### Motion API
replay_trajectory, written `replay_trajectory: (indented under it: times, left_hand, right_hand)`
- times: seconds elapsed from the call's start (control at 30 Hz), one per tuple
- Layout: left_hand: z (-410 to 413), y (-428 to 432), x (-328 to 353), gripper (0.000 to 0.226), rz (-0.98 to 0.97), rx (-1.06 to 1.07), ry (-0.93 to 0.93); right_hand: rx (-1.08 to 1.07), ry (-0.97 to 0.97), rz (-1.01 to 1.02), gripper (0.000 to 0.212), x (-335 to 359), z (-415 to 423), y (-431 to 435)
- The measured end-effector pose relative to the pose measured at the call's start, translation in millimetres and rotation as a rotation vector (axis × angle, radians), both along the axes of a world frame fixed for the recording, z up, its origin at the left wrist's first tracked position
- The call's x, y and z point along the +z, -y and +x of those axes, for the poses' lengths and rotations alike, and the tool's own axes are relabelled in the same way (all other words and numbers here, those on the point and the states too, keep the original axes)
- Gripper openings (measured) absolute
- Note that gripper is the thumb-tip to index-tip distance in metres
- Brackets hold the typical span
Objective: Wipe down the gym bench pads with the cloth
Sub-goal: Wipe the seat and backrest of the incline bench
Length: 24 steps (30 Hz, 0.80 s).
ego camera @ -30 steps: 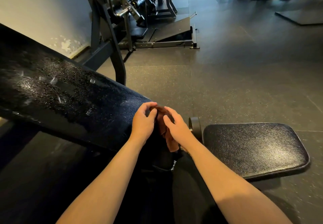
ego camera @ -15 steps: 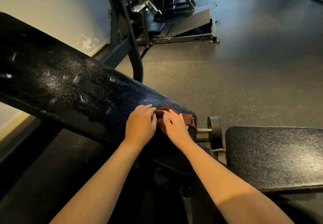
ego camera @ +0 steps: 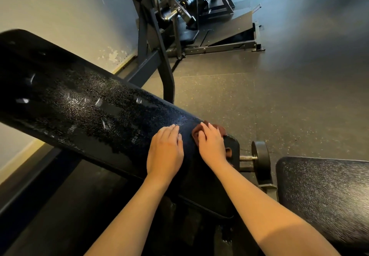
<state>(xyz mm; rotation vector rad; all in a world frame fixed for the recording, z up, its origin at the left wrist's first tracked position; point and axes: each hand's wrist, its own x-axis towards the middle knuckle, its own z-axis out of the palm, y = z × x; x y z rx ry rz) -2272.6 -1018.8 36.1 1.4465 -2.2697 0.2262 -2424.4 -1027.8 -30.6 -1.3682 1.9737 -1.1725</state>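
A long black back pad [ego camera: 83, 104] slopes from upper left down to the centre, its surface speckled with wet droplets. A brown cloth [ego camera: 196, 134] lies bunched at the pad's lower end. My right hand [ego camera: 211, 144] presses flat on the cloth, covering most of it. My left hand [ego camera: 164, 150] rests flat on the bare pad just left of the cloth, fingers straight. The black seat pad [ego camera: 323, 193] lies at the lower right, apart from both hands.
A small black wheel on a metal axle [ego camera: 260, 158] sticks out between the two pads. A blue-grey steel rack upright [ego camera: 153, 42] stands behind the back pad. More gym machines [ego camera: 209, 22] sit further back on the speckled rubber floor. A pale wall runs along the left.
Both hands have moved from gripping the cloth at the pad's end to lying flat on the pad. My left hand has let go of the cloth and shifted left.
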Motion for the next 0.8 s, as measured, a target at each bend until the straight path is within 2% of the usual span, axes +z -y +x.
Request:
replay_trajectory:
  times: [0.1, 0.17, 0.23, 0.3, 0.37, 0.47, 0.53, 0.7, 0.8]
  left_hand:
    - [2, 2, 2, 0.038, 0.030, 0.006, -0.116]
    - [3, 3, 5, 0.039, 0.067, 0.022, -0.195]
    - [3, 2, 5, 0.040, 0.059, 0.018, -0.165]
    - [4, 1, 2, 0.039, 0.031, -0.003, -0.105]
    - [3, 1, 0, 0.038, 0.012, -0.005, -0.052]
    - [0, 1, -1, 0.038, 0.016, 0.011, -0.019]
    - [0, 3, -1, 0.038, 0.031, 0.016, -0.045]
    - [3, 4, 4, 0.040, 0.069, 0.014, -0.130]
    - [3, 3, 3, 0.039, 0.046, 0.019, -0.077]
  right_hand:
    - [0.104, 0.064, -0.049, 0.066, 15, 17, 19]
    - [0.273, 0.032, -0.108, 0.052, 26, 25, 29]
    - [0.360, -0.030, -0.151, 0.043, 27, 23, 30]
    - [0.312, -0.081, -0.138, 0.043, 18, 13, 23]
    - [0.135, -0.095, -0.075, 0.043, 5, 0, 11]
    - [-0.050, -0.017, 0.023, 0.044, 2, -5, 1]
    - [0.003, 0.009, 0.002, 0.045, 16, 6, 10]
    - [0.361, -0.026, -0.150, 0.041, 36, 23, 34]
    - [0.245, -0.080, -0.141, 0.043, 16, 7, 26]
